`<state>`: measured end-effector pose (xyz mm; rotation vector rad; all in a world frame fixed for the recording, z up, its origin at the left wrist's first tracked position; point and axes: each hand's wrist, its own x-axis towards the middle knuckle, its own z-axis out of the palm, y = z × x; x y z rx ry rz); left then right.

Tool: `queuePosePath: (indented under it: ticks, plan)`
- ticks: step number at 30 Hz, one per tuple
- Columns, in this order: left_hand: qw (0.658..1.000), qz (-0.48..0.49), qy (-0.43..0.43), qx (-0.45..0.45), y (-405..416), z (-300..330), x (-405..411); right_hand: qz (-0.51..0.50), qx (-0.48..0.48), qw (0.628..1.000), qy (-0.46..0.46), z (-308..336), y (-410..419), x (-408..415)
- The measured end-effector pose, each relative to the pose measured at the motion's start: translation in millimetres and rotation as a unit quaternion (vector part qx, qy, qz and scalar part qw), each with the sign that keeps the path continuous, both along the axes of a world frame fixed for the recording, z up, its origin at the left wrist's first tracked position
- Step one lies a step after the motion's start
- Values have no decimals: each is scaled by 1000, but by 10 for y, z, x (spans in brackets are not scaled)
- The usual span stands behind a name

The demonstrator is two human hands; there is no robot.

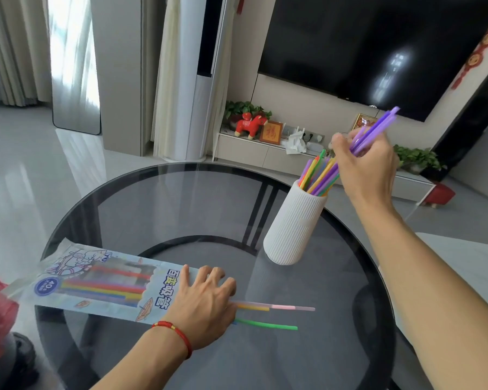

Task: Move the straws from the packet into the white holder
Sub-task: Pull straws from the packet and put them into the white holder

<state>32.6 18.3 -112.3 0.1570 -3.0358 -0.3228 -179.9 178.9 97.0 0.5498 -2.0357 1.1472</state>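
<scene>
1. The right hand (364,164) is raised above the white holder (293,226), its fingers curled round a small bunch of purple straws (378,128); their upper ends stick out past the knuckles, up and to the right, and their lower ends run down from the fingers into the holder's mouth
2. Just below and left of those fingers, the straws in the holder (319,173) fan out of the rim: yellow, orange, green, purple
3. The holder is ribbed, stands upright on the round glass table (181,198), and is well apart from the left fingers
4. The left hand (203,302) lies flat, fingers straight and slightly spread, pressing on the open end of the packet (96,285); a red cord bracelet (175,333) circles the wrist
5. From under the left fingertips, loose straws (265,316) poke out to the right onto the glass: a pink and clear one, a yellow one, and a green one nearest the wrist
6. The packet stretches away left of the fingers, printed with coloured straws; how many remain inside cannot be told
</scene>
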Motion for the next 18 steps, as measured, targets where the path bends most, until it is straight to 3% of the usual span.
queuePosePath:
  ticks: [6,12,16,18]
  plan:
    - [1000,0,3,2,1,2,1,62,2,994,85,-5,20,14]
    - [1000,-7,0,-2,-6,23,16,57,289,956,5,-211,0,-13]
    - [1000,-13,18,16,-25,118,34,58,269,961,29,-227,11,62]
    - [999,-26,25,30,-61,170,58,51,238,962,120,-204,33,193]
